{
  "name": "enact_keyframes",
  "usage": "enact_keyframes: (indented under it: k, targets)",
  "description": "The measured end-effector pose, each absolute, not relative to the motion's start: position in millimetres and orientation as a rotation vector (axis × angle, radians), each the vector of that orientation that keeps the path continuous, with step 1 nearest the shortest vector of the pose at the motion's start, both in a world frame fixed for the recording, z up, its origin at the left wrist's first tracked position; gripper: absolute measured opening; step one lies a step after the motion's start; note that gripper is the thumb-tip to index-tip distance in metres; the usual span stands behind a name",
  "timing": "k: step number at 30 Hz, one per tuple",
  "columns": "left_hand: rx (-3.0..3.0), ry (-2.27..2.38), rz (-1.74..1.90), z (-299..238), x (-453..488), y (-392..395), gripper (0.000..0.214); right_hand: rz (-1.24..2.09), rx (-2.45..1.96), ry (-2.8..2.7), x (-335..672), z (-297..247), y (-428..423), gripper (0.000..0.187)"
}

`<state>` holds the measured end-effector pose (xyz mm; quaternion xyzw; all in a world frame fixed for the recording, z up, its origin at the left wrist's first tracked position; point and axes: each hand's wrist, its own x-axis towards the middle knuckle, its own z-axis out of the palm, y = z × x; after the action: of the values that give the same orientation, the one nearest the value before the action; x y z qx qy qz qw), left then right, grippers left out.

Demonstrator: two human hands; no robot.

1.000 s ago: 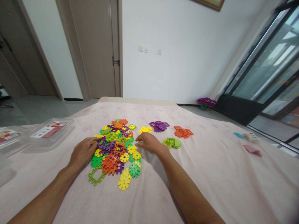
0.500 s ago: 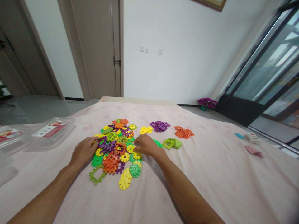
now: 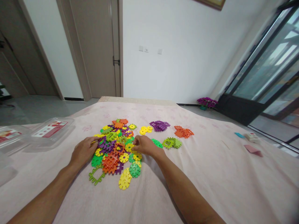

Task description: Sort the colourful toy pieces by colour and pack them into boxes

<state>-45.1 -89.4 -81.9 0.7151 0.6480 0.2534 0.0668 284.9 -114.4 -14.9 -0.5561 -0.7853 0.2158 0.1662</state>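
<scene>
A mixed heap of plastic interlocking pieces, round notched discs and toothed squares, lies on the pink cloth. My left hand [image 3: 84,152] rests at the heap's left edge, its fingers closed around a bit of yellow piece beside a purple cluster [image 3: 106,145]. On the heap's right side, my right hand [image 3: 146,145] is bent into a pinch at a yellow disc [image 3: 129,147]; its fingertips partly hide what they grip. Nearer me are orange squares [image 3: 110,162], a green square frame [image 3: 97,175], a green disc [image 3: 135,170] and yellow discs [image 3: 125,179].
Separate piles of yellow [image 3: 146,129], purple [image 3: 160,126], orange [image 3: 183,132] and light green pieces [image 3: 172,143] lie beyond and right of my right hand, with green discs [image 3: 157,143] beside it. Clear plastic boxes [image 3: 52,132] stand left. A white box [image 3: 252,137] and pink cloth [image 3: 253,150] lie right.
My right hand has shifted very slightly, its fingers drawing closer together at the yellow disc. My left hand stays in place, and the piles look the same.
</scene>
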Motion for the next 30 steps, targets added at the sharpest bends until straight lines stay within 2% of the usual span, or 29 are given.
enact_keyframes:
  k: [8,12,15,20,26,30]
  targets:
    - [2.153,1.965,0.755,-80,-44,-90,0.047,0.593,-1.628,-2.122,308,-9,-102,0.005]
    - [2.147,1.976,0.763,-81,-44,-90,0.047,0.56,-1.684,-1.978,316,-11,-94,0.005]
    - [2.156,1.975,0.77,-82,-44,-90,0.048,0.539,-1.691,-1.682,320,-19,-87,0.011]
    - [2.168,1.955,0.773,-83,-45,-90,0.047,0.634,-1.615,-1.376,330,-28,-78,0.036]
    - [2.158,1.959,0.76,-82,-45,-90,0.048,0.45,-1.573,-1.75,319,-21,-88,0.02]
    - [2.157,1.966,0.768,-79,-43,-91,0.048,0.452,-1.509,-2.05,296,-17,-104,0.018]
